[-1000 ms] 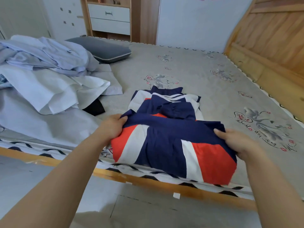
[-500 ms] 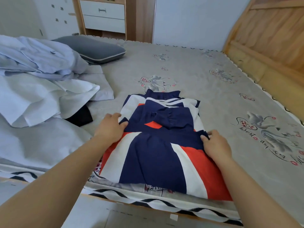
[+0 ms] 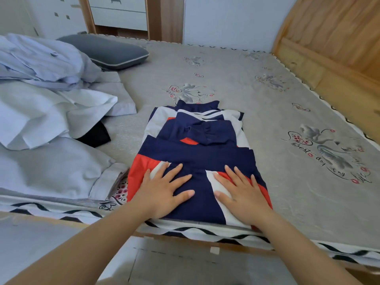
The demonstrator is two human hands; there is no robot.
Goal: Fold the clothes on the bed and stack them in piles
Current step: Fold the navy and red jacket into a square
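Observation:
A navy, white and red jacket (image 3: 197,145) lies folded on the bed (image 3: 267,112), its lower part doubled up over the sleeves near the front edge. My left hand (image 3: 164,190) lies flat on the left of the folded part with fingers spread. My right hand (image 3: 238,190) presses flat on the right of it in the same way. To the left lies a heap of pale blue and white clothes (image 3: 41,83), with a grey garment (image 3: 51,169) spread in front of it.
A dark grey pillow (image 3: 109,51) lies at the back left of the bed. A black item (image 3: 94,134) peeks out from under the white clothes. The wooden headboard (image 3: 333,38) rises on the right. Drawers (image 3: 119,15) stand beyond the bed.
Both hands brought the jacket's lower part up over the rest, let go of its edge, and now lie flat on the fold nearer the bed's front edge.

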